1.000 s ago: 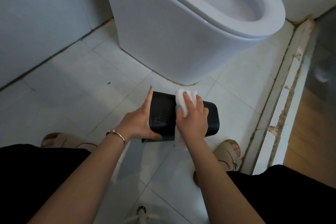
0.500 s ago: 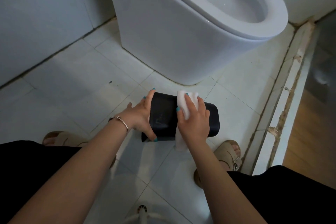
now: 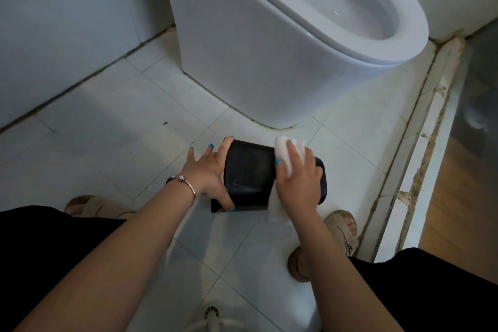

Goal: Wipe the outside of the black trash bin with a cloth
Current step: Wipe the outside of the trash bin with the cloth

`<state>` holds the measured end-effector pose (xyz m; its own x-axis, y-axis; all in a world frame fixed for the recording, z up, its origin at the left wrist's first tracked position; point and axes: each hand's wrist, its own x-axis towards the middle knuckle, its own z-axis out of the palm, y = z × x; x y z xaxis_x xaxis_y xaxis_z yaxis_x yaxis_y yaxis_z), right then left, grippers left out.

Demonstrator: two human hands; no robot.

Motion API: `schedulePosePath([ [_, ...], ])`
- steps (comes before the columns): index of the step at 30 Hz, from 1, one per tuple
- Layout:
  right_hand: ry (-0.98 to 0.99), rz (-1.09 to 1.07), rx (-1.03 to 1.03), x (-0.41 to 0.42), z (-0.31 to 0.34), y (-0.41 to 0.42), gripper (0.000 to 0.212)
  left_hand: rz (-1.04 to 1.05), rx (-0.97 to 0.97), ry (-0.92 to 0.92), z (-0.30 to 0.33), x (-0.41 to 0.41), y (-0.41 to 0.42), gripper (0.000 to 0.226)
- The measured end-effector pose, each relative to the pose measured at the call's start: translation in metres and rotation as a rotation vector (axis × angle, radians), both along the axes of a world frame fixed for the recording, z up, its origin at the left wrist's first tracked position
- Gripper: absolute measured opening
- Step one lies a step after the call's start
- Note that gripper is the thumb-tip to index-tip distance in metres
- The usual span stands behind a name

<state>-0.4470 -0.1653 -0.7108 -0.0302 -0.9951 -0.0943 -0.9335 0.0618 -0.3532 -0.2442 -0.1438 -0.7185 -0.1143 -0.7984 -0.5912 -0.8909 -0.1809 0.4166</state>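
The black trash bin [image 3: 249, 172] lies tipped on its side on the tiled floor, in front of the toilet. My left hand [image 3: 208, 171] holds its left end, thumb under the near edge and one finger over the far edge, the other fingers spread. My right hand [image 3: 297, 180] presses a white cloth [image 3: 289, 153] flat onto the bin's upper side. One end of the cloth hangs down below my wrist toward the floor. The hand hides part of the bin's right half.
A white toilet [image 3: 269, 43] stands just behind the bin, bowl open. A tiled wall [image 3: 67, 21] rises at the left. A raised threshold [image 3: 420, 159] runs along the right, wooden floor beyond. My sandalled feet [image 3: 342, 226] flank the bin. A floor drain [image 3: 213, 314] sits near the bottom.
My left hand's fingers have spread apart on the bin's left end. My right hand and the cloth have slid a little to the right along the bin.
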Motion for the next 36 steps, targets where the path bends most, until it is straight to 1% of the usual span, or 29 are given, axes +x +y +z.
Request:
schedulePosePath([
  [3,0.052,-0.085,0.020,0.013,0.000,-0.001,0.052,0.019,0.021,0.014,-0.002,-0.002,0.001,0.157],
  [5,0.080,-0.076,0.010,0.029,0.001,0.002,0.054,0.033,0.016,0.022,-0.004,-0.002,-0.002,0.159],
  [8,0.099,0.057,-0.012,0.043,0.002,0.006,0.055,0.012,0.030,0.002,-0.003,-0.001,-0.002,0.158],
  [12,0.092,0.280,-0.041,0.015,0.003,-0.005,0.052,0.000,0.007,-0.025,0.002,0.000,-0.003,0.155],
  [13,0.090,0.279,-0.042,0.003,0.001,-0.009,0.051,-0.004,0.000,-0.030,0.003,0.001,-0.003,0.155],
  [14,0.082,0.235,-0.035,-0.011,0.000,-0.012,0.050,-0.007,-0.005,-0.029,0.003,0.001,-0.002,0.156],
  [17,0.055,0.030,0.011,-0.041,-0.005,-0.021,0.050,-0.003,-0.004,-0.018,0.002,-0.001,0.001,0.155],
  [22,0.083,-0.068,0.002,-0.017,-0.002,-0.021,0.049,0.042,0.010,0.024,-0.002,-0.004,0.000,0.157],
  [26,0.122,0.063,0.010,0.033,0.004,-0.010,0.051,0.048,0.023,0.024,-0.006,-0.003,0.000,0.159],
  [29,0.113,0.178,-0.022,0.058,0.004,-0.003,0.051,0.041,0.020,0.011,-0.009,-0.001,0.001,0.160],
  [33,0.107,0.289,-0.064,0.037,0.000,-0.008,0.050,0.012,0.027,0.010,-0.001,0.002,0.000,0.157],
  [36,0.086,0.195,-0.069,0.008,-0.004,-0.012,0.050,0.012,0.005,0.012,0.001,0.002,-0.001,0.157],
])
